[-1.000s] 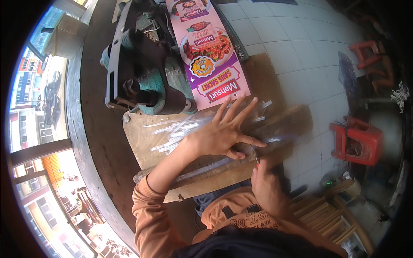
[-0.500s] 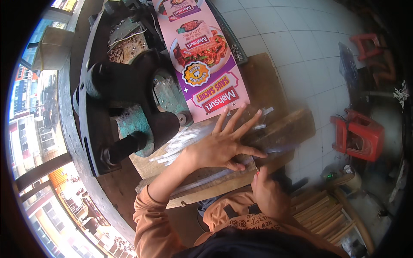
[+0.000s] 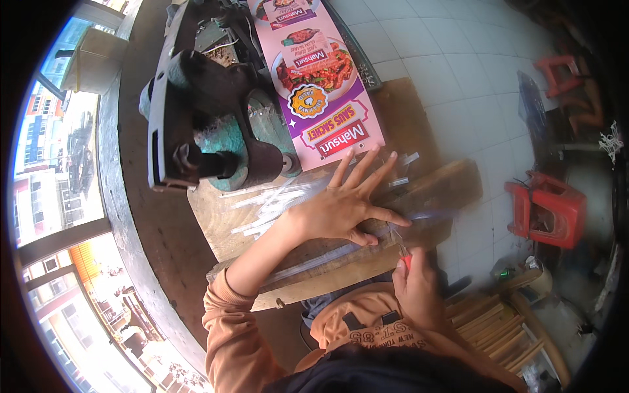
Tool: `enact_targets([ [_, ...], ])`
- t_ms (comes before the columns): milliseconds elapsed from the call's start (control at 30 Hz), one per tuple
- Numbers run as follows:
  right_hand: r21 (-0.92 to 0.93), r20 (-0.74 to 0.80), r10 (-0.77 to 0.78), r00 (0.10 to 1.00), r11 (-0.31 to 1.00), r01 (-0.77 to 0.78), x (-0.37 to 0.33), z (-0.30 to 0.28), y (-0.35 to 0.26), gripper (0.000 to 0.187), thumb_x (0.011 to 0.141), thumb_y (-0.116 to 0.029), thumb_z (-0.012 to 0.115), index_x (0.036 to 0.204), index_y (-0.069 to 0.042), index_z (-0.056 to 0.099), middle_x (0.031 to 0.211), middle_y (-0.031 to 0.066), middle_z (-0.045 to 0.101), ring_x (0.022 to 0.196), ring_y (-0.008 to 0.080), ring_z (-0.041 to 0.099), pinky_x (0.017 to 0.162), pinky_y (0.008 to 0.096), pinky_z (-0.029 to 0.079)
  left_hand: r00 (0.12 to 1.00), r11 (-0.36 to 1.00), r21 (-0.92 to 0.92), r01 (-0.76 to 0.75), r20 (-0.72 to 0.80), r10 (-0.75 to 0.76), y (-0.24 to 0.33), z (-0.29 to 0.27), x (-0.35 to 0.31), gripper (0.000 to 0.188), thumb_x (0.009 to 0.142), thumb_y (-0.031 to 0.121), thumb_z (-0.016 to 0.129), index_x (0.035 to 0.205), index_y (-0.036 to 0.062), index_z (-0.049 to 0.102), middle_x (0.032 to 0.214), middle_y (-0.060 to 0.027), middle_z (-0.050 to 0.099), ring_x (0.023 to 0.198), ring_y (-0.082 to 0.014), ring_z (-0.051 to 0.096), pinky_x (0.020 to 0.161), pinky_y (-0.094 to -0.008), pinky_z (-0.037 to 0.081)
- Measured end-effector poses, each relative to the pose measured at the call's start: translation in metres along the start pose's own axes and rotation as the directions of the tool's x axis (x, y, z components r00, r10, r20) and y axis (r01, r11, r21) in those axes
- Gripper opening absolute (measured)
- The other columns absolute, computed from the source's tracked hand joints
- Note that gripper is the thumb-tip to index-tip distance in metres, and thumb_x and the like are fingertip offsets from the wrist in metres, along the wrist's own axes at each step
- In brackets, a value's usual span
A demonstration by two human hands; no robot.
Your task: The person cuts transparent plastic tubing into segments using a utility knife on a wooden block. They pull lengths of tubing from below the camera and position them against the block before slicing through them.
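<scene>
My left hand (image 3: 344,211) lies flat with its fingers spread on the wooden bench top, its thumb next to a long clear strip (image 3: 321,257) near the front edge. My right hand (image 3: 419,288) is closed around a small cutter knife (image 3: 407,261) with a red handle. The thin blade points away from me, toward the strip's right part, close to my left thumb and forefinger; whether it touches the strip I cannot tell. Beyond my left wrist, several narrow white strips (image 3: 278,204) lie loosely piled. The fingertips reach close to a pink printed banner (image 3: 337,121).
A black and green metal hand press (image 3: 223,124) stands at the left of the bench (image 3: 268,298). A thick wooden block (image 3: 452,187) lies to the right. Two red plastic stools (image 3: 550,209), (image 3: 557,73) stand on the tiled floor, with a wooden slatted seat (image 3: 488,327) at lower right.
The view has shifted slightly, so the press and banner appear a little higher. My right hand has moved slightly to the right, and the red knife handle now shows. My left hand stays spread.
</scene>
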State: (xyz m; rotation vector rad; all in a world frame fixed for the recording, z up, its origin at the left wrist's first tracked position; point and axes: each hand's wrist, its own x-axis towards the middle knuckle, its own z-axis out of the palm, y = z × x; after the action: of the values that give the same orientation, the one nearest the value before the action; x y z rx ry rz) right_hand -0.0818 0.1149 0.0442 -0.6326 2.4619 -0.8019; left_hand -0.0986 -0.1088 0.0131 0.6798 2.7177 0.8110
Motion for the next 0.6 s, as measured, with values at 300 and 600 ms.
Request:
enact_targets([
  [300, -0.057, -0.4, -0.326, 0.857, 0.942, 0.332, 0.052, -0.021, 0.037, 0.019, 0.079, -0.006, 0.065, 0.094, 0.003, 0.055, 0.098, 0.016, 0.052, 0.079, 0.0312, 0.059, 0.065, 0.0394, 0.046, 0.999, 0.994, 0.102, -0.034, -0.036, 0.038, 0.008, -0.001, -0.004, 0.056, 0.075, 0.051, 0.059, 0.129, 0.0508, 0.042, 0.151, -0.0203, -0.001, 0.137, -0.0445, 0.001, 0.109, -0.0595, 0.006],
  [600, 0.125, -0.202, -0.205, 0.958, 0.964, 0.233, 0.05, -0.033, 0.035, 0.011, 0.079, -0.007, 0.065, 0.081, 0.002, 0.058, 0.075, 0.0113, 0.055, 0.063, 0.0263, 0.054, 0.059, 0.0353, 0.042, 0.933, 0.958, 0.171, 0.232, -0.318, -0.169, 0.042, 0.016, -0.021, 0.057, 0.075, 0.036, 0.064, 0.13, 0.0315, 0.049, 0.148, -0.0171, 0.016, 0.127, -0.0342, 0.031, 0.101, -0.0521, 0.027],
])
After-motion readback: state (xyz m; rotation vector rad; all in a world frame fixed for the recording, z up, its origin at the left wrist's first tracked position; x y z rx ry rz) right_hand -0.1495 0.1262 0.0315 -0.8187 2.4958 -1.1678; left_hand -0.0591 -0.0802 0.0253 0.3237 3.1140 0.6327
